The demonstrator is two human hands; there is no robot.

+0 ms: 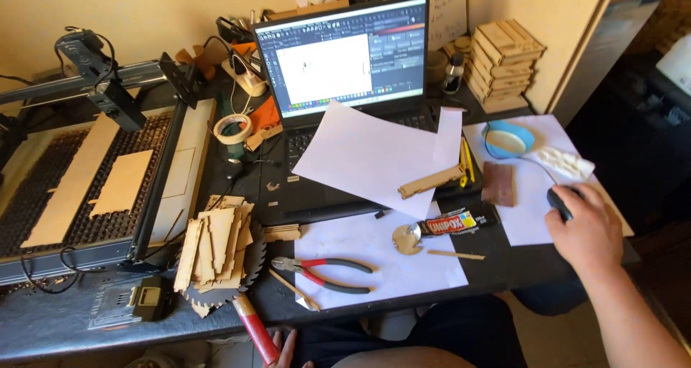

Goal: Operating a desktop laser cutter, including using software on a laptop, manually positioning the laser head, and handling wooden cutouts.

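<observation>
Right hand (pixel 586 231) cupped over mouse (pixel 560 202)

Dark desk (pixel 504 267), laptop (pixel 338 87), white sheets (pixel 374 256), pliers (pixel 324 273), perhaps plywood pieces (pixel 216 249)

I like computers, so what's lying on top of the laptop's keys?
A white paper sheet covers most of the laptop keyboard, with a cut wooden strip on it. Only a few keys show at the left; the rest are hidden.
</observation>
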